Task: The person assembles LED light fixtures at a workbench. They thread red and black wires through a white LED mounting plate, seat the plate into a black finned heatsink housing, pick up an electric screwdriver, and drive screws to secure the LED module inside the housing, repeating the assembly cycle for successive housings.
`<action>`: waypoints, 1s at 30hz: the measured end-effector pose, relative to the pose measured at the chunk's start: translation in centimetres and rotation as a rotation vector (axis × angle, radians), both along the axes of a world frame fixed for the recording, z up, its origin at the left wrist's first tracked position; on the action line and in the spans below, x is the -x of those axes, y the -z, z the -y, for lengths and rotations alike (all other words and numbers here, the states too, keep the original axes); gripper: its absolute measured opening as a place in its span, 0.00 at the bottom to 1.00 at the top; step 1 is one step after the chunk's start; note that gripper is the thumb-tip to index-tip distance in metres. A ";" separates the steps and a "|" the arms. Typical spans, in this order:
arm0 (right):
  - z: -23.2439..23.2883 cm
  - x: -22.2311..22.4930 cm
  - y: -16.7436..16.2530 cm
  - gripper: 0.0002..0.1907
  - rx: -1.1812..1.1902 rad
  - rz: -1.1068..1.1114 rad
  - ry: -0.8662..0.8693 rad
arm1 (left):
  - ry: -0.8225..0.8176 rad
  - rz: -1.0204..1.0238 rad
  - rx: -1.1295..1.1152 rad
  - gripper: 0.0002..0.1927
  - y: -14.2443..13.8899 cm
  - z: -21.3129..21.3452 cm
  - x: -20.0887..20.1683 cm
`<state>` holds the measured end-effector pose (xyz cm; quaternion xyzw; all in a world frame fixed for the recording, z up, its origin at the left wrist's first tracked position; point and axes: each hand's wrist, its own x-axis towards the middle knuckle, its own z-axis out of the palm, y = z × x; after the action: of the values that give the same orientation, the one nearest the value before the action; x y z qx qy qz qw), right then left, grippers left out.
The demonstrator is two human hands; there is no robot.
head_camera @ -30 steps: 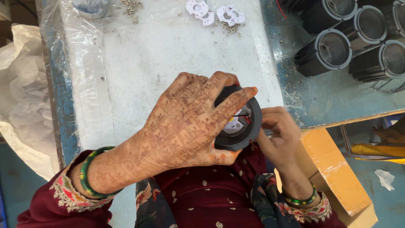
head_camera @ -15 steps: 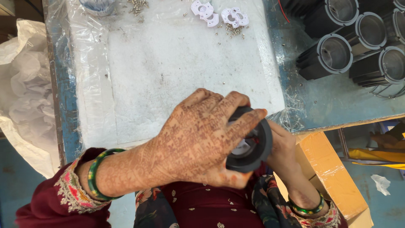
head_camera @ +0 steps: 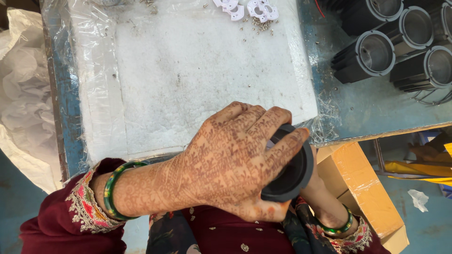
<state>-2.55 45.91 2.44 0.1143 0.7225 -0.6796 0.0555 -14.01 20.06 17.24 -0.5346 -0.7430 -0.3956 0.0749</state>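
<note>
Centrally, the left hand [head_camera: 230, 162], patterned with henna and banded at the wrist by a green bangle [head_camera: 112, 190], is shown with its fingers spread over and clamped upon a black round cylindrical housing [head_camera: 289, 171] of matt plastic or metal. The housing is held off the near edge of the bench, above the lap, just beyond the left fingertips on their right side; its open mouth is turned up and to the right, so that its long axis is judged to run obliquely away from the palm. The right hand [head_camera: 325, 197] is largely hidden beneath the housing, only the wrist and a second green bangle [head_camera: 340, 226] being seen; it appears to support the housing from below, though whether its fingers are closed on it cannot be told. The left hand is thus the upper and more visible one.

Beyond the hands, a white foam pad under clear plastic sheet [head_camera: 197, 70] is laid on the blue workbench [head_camera: 372, 106]. Small white flat plastic parts [head_camera: 245, 8] and scattered tiny screws [head_camera: 261, 23] lie at its far edge. Similar black finned cylindrical housings [head_camera: 376, 54] are grouped on their sides at the far right, well apart from the hands. An orange-taped cardboard box [head_camera: 362, 188] stands just right of the lap, and crumpled white plastic sheeting [head_camera: 21, 103] hangs at the left.
</note>
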 end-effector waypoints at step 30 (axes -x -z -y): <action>-3.4 2.5 -2.5 0.07 -0.926 -0.298 -0.559 | -0.048 -0.183 0.220 0.47 4.1 -2.2 3.3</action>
<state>-5.03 49.26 4.96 -0.1664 0.9483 -0.2597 0.0749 -17.34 22.27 13.15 -0.5556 -0.7845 -0.2594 0.0924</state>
